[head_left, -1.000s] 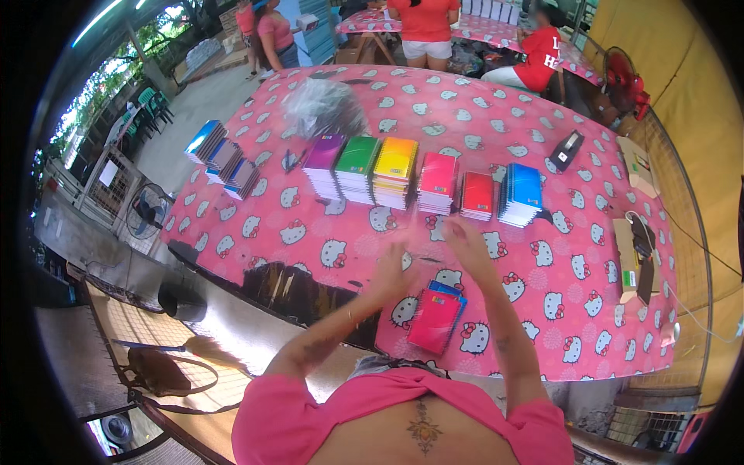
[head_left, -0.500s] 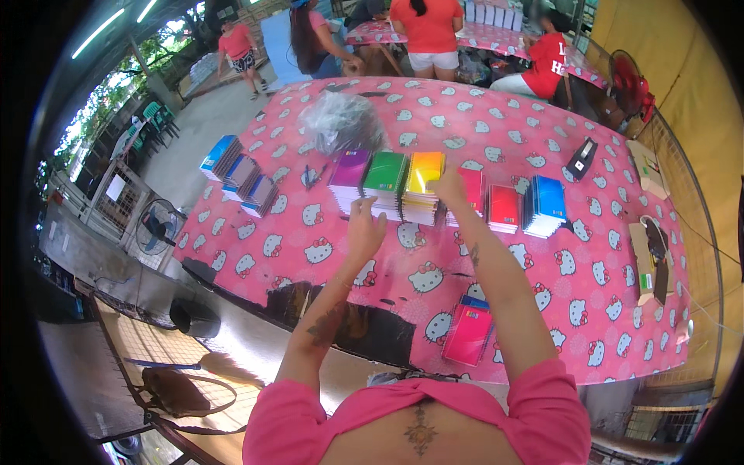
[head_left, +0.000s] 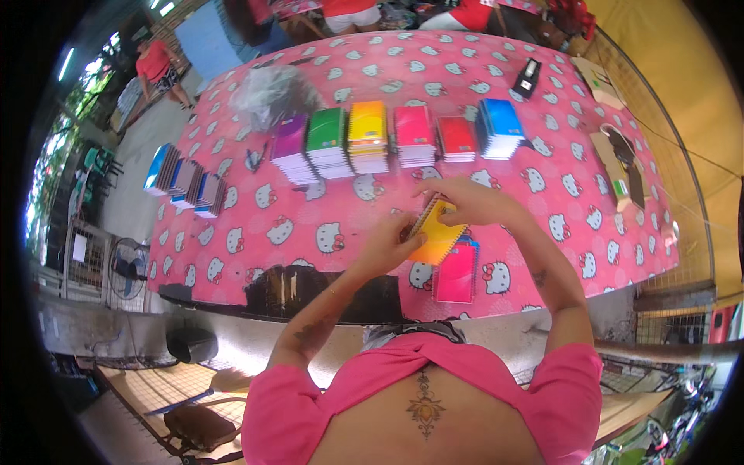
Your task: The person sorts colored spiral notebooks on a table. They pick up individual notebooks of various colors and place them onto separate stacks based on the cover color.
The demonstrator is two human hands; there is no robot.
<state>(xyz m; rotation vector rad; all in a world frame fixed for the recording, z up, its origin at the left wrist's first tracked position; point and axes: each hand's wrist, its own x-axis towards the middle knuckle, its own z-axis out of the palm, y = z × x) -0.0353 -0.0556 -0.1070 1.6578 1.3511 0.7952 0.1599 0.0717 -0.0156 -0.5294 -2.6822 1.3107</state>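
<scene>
A yellow spiral notebook (head_left: 436, 242) is held between my two hands above the near part of the table. My left hand (head_left: 392, 244) grips its left edge, thumb on the cover. At its upper right my right hand (head_left: 463, 203) pinches the edge. Partly beneath it lies a pink notebook (head_left: 457, 277) with a blue one showing at its edge. Farther off, a row of notebook stacks runs across: purple (head_left: 290, 143), green (head_left: 326, 138), yellow (head_left: 367, 133), pink (head_left: 415, 132), red (head_left: 456, 138) and blue (head_left: 498, 128).
The table has a pink cartoon-cat cover (head_left: 349, 256), torn to black at the near edge. Several blue notebook stacks (head_left: 184, 182) stand at left. A crumpled clear plastic bag (head_left: 273, 97) sits behind the row. A black stapler-like tool (head_left: 527, 78) and open cardboard boxes (head_left: 620, 174) lie at right.
Both hands have come back from the row toward me, now with a yellow notebook between them. The view has tilted down, so the row sits higher in the picture.
</scene>
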